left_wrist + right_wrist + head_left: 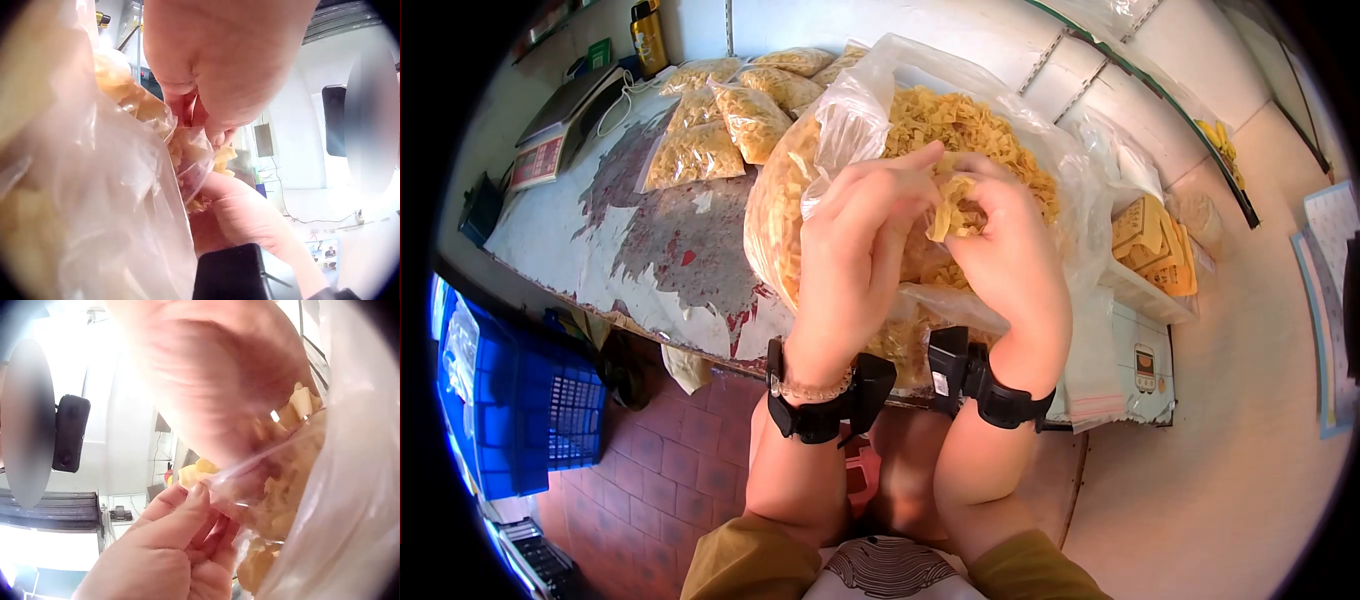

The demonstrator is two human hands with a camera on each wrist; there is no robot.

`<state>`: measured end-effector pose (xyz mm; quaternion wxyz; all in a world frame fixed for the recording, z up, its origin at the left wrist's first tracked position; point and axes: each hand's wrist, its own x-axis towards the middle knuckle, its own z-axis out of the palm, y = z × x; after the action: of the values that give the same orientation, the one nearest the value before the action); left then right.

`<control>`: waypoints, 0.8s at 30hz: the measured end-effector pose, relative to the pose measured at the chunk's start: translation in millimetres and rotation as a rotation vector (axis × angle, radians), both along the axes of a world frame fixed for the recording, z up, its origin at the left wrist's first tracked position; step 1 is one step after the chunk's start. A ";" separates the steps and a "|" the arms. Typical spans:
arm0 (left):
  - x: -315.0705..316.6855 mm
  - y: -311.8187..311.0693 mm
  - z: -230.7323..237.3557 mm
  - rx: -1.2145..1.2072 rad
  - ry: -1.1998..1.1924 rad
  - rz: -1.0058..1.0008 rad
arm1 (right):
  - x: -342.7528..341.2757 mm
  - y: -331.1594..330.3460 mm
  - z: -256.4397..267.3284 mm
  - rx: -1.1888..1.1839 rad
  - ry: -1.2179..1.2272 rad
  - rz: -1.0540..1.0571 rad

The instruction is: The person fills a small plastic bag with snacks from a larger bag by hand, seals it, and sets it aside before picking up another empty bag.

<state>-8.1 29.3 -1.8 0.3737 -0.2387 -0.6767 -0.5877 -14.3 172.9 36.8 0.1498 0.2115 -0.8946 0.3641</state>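
Note:
A large clear plastic bag (1065, 170) stands open on the table, full of dried yellow flakes (945, 115). Both hands are together over its mouth. My left hand (855, 225) pinches the edge of a smaller clear bag (250, 497) between thumb and fingers. My right hand (1015, 245) is curled round a bunch of yellow flakes (955, 212), its fingertips at the small bag's mouth, partly behind the film. In the left wrist view, the small bag's film lies between the left fingers and the right hand (234, 209).
Several filled clear packets (700, 150) lie on the worn table (635, 240) to the left. Behind them stand a scale (540, 160) and a yellow bottle (648, 38). Yellow packages (1150, 240) sit at the right. A blue crate (510, 400) is on the floor.

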 end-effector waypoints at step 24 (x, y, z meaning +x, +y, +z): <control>-6.0 -1.6 -4.2 0.292 -0.099 -0.032 | -11.9 -6.9 -1.9 -0.632 -0.016 0.189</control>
<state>-14.1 27.8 -6.0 0.3611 -0.1634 -0.5978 -0.6967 -26.2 166.0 34.8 0.1666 0.2339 -0.7149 0.6375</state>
